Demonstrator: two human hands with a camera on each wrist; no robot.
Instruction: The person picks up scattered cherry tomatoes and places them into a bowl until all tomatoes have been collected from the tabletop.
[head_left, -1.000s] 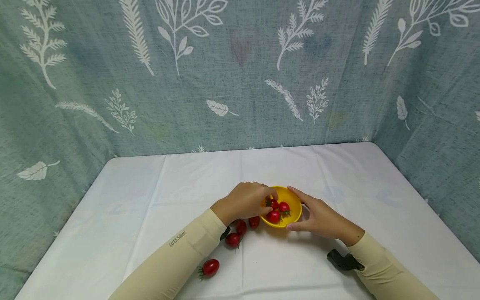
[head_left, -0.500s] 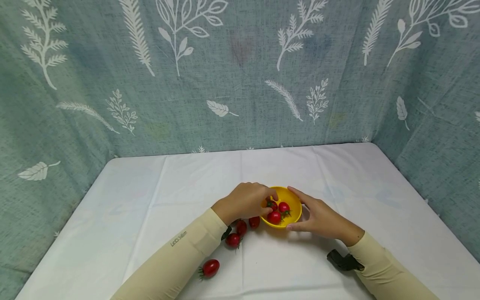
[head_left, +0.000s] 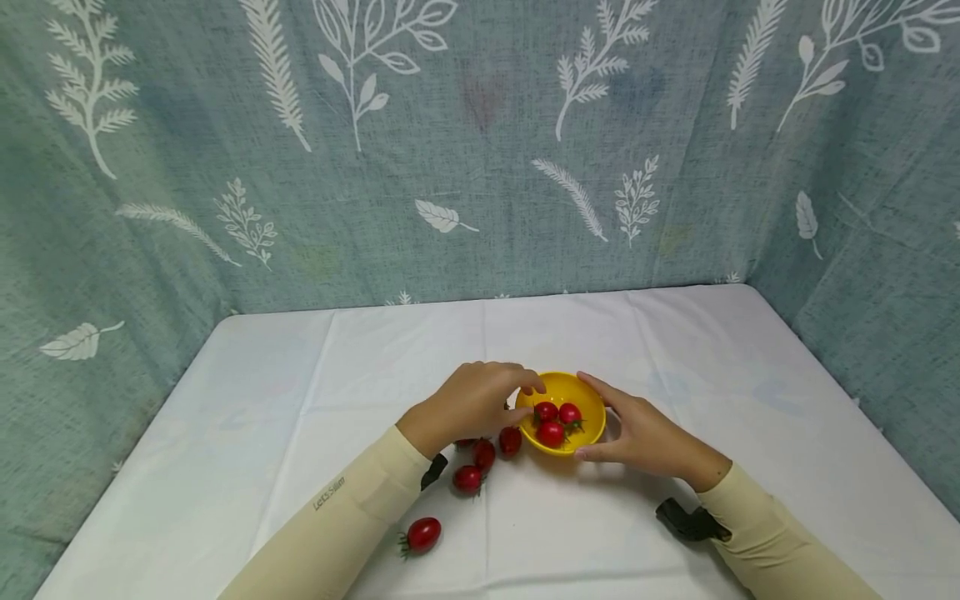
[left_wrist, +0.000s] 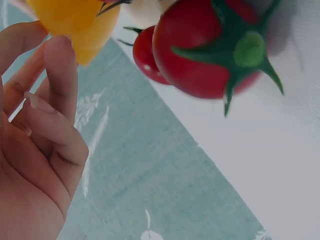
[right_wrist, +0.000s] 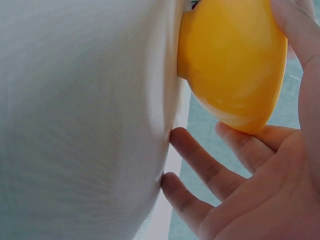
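Note:
A yellow bowl (head_left: 558, 388) stands on the table with three red cherry tomatoes (head_left: 551, 434) lying in it. My right hand (head_left: 641, 440) holds the bowl from the right, thumb and index finger spread along its side; the right wrist view shows the bowl's smooth outer wall (right_wrist: 235, 55) between them. At the left rim is my left hand (head_left: 474, 407), fingers loosely bent and nothing in them. Just below that hand, several more cherry tomatoes (head_left: 483, 454) are grouped on the cloth, partly hidden by it. One large tomato (left_wrist: 205, 50) with a green calyx fills the left wrist view's top.
A single cherry tomato (head_left: 424, 535) lies apart, nearer the front. White cloth (head_left: 360, 367) covers the table. Behind and at both sides hangs a green-grey curtain (head_left: 480, 167) with white leaf prints.
My left hand has let go of a cherry tomato in the bowl and drawn back left to the rim. The right hand has kept its place on the bowl.

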